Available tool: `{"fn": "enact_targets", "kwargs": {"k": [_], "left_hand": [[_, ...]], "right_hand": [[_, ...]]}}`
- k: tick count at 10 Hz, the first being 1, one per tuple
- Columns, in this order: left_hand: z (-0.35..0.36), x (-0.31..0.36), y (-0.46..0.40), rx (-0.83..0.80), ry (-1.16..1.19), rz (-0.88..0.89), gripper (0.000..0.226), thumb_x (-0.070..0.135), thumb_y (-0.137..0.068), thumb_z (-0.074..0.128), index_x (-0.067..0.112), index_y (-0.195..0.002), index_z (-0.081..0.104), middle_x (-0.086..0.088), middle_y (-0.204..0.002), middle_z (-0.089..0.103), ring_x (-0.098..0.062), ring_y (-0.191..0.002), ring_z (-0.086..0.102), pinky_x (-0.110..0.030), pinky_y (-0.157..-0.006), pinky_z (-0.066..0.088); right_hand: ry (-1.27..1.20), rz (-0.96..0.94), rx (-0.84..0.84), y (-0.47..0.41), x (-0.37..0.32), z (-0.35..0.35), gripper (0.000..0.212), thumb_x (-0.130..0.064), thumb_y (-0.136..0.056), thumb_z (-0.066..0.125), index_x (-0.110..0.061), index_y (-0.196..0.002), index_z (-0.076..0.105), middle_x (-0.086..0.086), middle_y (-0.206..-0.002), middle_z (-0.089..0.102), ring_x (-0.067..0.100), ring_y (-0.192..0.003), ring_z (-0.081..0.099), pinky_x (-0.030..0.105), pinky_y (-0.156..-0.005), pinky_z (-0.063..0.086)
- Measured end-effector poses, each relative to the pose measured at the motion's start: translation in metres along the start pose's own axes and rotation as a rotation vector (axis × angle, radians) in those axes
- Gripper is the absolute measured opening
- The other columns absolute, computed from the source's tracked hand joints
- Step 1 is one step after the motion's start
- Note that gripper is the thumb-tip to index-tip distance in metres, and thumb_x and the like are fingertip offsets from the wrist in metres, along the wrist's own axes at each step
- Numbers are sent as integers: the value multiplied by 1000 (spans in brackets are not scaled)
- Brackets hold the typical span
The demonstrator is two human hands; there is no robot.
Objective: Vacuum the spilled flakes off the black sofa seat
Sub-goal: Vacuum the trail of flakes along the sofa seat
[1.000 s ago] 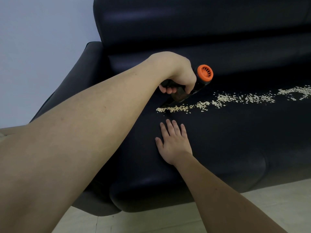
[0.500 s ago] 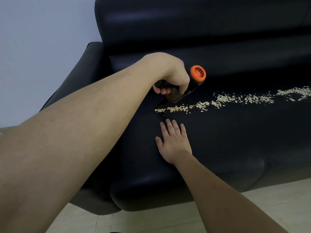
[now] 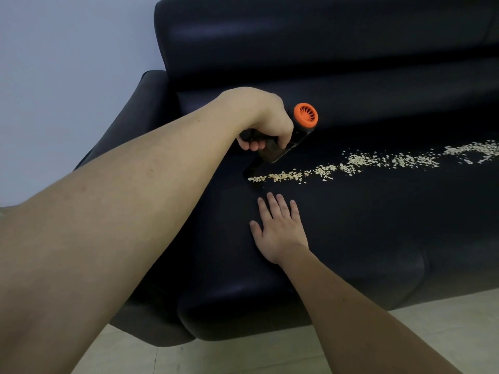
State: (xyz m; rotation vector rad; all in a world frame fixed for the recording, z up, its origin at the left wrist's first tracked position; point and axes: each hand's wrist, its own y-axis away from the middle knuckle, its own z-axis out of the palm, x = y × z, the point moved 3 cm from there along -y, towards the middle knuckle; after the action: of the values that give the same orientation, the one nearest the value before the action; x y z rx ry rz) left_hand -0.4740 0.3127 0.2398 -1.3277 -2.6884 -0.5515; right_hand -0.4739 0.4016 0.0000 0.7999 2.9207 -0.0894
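My left hand (image 3: 266,122) grips the handle of a small black handheld vacuum (image 3: 280,149) with an orange vented end cap (image 3: 306,115). Its dark nozzle (image 3: 249,171) points down-left and touches the seat at the left end of the flake trail. Pale flakes (image 3: 359,161) run in a long band across the black sofa seat (image 3: 364,220) toward the right edge of view. My right hand (image 3: 280,228) rests flat on the seat, fingers straight, just in front of the trail's left end.
The sofa's backrest (image 3: 324,36) rises behind the seat and its left armrest (image 3: 140,114) curves down beside my left forearm. A pale wall (image 3: 67,63) stands at the left. Light floor tiles (image 3: 270,352) lie below the seat's front edge.
My left hand and the vacuum have shifted slightly left along the seat, bringing the nozzle to the trail's left end. My right hand has stayed flat in place.
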Motion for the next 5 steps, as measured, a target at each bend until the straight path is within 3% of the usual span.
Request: {"fn": "enact_targets", "kwargs": {"k": [5], "left_hand": [[0, 7, 7, -15, 6, -4, 21, 28, -90, 67, 8, -92, 61, -9, -75, 65, -18, -55, 60, -31, -55, 53]], "right_hand": [[0, 2, 0, -1, 0, 1, 67, -54, -104, 12, -21, -161, -1, 4, -169, -6, 23, -155, -11, 48, -124, -8]]}}
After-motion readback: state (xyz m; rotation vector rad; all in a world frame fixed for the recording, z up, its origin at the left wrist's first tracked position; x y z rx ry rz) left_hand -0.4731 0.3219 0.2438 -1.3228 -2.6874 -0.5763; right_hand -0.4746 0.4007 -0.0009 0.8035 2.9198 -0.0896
